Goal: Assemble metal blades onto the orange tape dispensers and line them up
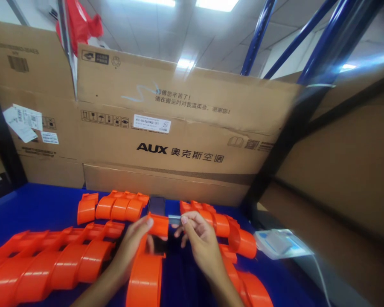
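Note:
My left hand is closed on an orange plastic piece, gripping its left end between thumb and fingers. In my right hand, a small grey metal-looking strip is pinched between thumb and fingertips. The strip points left at the right end of the orange piece; whether the two touch or overlap I cannot tell. Just below my left hand stands a curved orange plastic part. Its upper edge comes close to the held piece, and I cannot tell whether they are joined.
Rows of similar orange curved parts lie left and right on the blue tabletop. A dark flat rectangular object lies behind my hands. At right sits a white and blue item with a cable. Cardboard and blue posts enclose the table.

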Demonstrator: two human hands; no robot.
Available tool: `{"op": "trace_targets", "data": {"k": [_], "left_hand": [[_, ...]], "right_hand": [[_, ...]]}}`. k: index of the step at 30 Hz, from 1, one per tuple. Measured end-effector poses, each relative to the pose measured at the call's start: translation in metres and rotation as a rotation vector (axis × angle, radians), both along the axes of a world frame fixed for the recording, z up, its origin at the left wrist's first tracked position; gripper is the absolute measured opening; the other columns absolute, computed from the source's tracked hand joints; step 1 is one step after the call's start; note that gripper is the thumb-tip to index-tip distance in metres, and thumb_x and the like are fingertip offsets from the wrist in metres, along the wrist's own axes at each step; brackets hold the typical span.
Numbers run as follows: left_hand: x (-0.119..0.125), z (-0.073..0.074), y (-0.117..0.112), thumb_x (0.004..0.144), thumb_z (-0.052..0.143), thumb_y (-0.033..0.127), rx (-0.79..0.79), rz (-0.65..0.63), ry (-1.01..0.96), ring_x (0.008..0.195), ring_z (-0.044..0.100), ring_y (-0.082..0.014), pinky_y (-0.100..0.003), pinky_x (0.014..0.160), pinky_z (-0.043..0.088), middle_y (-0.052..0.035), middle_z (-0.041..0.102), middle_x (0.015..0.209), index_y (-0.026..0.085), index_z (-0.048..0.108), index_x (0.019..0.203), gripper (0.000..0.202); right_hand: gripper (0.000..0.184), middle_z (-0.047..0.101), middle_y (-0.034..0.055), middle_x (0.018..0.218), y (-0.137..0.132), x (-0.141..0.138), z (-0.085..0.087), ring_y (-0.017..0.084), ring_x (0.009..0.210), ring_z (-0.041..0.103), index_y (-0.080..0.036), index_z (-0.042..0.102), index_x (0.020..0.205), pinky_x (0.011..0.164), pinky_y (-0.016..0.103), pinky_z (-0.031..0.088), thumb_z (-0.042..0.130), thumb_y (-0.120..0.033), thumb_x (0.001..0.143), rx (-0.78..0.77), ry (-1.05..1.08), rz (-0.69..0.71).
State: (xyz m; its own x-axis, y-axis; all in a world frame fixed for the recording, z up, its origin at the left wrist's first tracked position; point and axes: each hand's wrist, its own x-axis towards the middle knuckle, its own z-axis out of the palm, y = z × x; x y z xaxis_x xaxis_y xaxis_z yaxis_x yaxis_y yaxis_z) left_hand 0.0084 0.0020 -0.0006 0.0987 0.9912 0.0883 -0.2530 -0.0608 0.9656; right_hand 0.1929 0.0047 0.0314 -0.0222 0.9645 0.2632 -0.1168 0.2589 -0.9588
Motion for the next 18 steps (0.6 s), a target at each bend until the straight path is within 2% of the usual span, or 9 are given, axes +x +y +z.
{"op": "trace_targets", "data": {"k": [7, 12, 15, 18], "left_hand": [[0.0032, 0.0085, -0.0071, 0.084, 0.066, 0.056, 0.054, -0.062, 0.039, 0.043, 0.049, -0.0117, -0.021, 0.046, 0.038, 0.0028, 0.06, 0.051, 0.017, 0.069, 0.097, 0.041], [0.0039, 0.0097, -0.0106, 0.085, 0.066, 0.056, 0.084, -0.106, 0.042, 0.046, 0.051, -0.0125, -0.021, 0.047, 0.039, 0.003, 0.059, 0.054, 0.017, 0.068, 0.105, 0.044], [0.0044, 0.0101, -0.0101, 0.085, 0.065, 0.056, 0.068, -0.124, 0.037, 0.045, 0.05, -0.012, -0.021, 0.047, 0.039, 0.002, 0.061, 0.057, 0.017, 0.068, 0.106, 0.045], [0.0046, 0.0095, -0.0081, 0.085, 0.065, 0.055, 0.054, -0.096, 0.021, 0.043, 0.049, -0.0118, -0.021, 0.046, 0.037, 0.0026, 0.058, 0.052, 0.016, 0.07, 0.101, 0.043]], "right_hand": [[0.032, 0.067, 0.002, 0.072, -0.0061, -0.0015, 0.0044, 0.017, 0.065, 0.064, -0.02, 0.061, 0.087, 0.046, 0.022, 0.047, 0.072, -0.05, 0.085, 0.017, -0.027, 0.002], [0.03, 0.062, 0.0, 0.071, -0.0073, -0.0036, 0.0029, 0.013, 0.057, 0.056, -0.02, 0.064, 0.085, 0.051, 0.024, 0.048, 0.072, -0.049, 0.085, 0.018, -0.099, 0.026], [0.03, 0.06, -0.0003, 0.072, -0.0059, -0.003, 0.0017, 0.013, 0.058, 0.055, -0.02, 0.065, 0.083, 0.051, 0.024, 0.047, 0.072, -0.049, 0.085, 0.001, -0.129, 0.051], [0.03, 0.06, 0.0002, 0.072, -0.0037, -0.0002, 0.0002, 0.015, 0.062, 0.057, -0.02, 0.066, 0.087, 0.049, 0.022, 0.045, 0.074, -0.049, 0.083, 0.017, -0.104, 0.003]]}}
